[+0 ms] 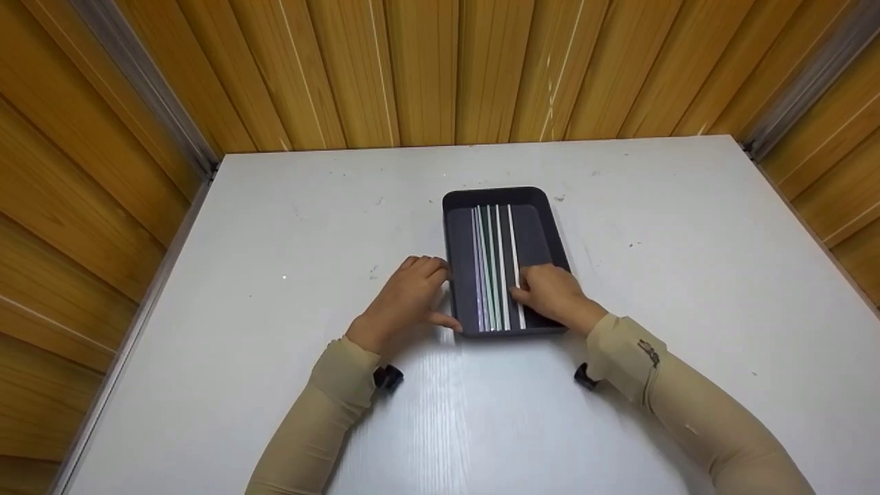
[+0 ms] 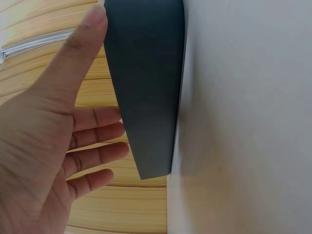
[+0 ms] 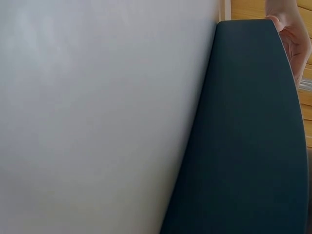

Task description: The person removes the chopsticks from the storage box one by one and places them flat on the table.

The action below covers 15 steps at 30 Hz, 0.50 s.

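sticks (image 1: pixel 502 267) in head view only, tray (image 1: pixel 533 234) throughout

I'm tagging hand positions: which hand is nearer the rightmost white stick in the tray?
Right. The right hand is at that white stick; the left hand is farther off, at the dark tray's left side.

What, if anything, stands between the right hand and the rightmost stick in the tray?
Nothing visible: the right hand reaches into the tray and touches the rightmost stick. The other sticks lie to its left, out of the way.
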Available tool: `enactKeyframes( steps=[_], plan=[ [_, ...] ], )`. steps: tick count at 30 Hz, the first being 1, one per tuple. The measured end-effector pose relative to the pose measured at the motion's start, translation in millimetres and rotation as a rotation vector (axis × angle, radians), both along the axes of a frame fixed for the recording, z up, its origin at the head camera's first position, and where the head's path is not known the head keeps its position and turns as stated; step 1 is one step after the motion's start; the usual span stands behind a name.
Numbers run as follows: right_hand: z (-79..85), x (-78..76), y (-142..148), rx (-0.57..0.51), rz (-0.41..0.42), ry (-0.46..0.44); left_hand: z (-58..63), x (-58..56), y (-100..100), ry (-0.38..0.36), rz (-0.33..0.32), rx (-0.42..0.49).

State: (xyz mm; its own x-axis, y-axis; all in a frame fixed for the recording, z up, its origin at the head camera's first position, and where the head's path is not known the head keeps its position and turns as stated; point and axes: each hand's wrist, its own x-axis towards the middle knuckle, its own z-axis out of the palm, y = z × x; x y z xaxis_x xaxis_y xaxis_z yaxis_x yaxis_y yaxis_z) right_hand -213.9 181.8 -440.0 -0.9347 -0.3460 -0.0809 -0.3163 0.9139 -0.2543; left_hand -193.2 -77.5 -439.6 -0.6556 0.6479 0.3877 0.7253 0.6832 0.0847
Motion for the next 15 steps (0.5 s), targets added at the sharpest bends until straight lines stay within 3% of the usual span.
enactKeyframes(
  steps=[10, 15],
  plan=[
    [-2.1, -0.3, -0.1, -0.043, -0.042, 0.008, -0.7, 0.4, 0.2, -0.025, 0.006, 0.012],
    [-0.7, -0.8, 1.2, -0.054, -0.064, -0.003, -1.5, 0.7, -1.1, -0.001, -0.004, 0.023]
  ],
)
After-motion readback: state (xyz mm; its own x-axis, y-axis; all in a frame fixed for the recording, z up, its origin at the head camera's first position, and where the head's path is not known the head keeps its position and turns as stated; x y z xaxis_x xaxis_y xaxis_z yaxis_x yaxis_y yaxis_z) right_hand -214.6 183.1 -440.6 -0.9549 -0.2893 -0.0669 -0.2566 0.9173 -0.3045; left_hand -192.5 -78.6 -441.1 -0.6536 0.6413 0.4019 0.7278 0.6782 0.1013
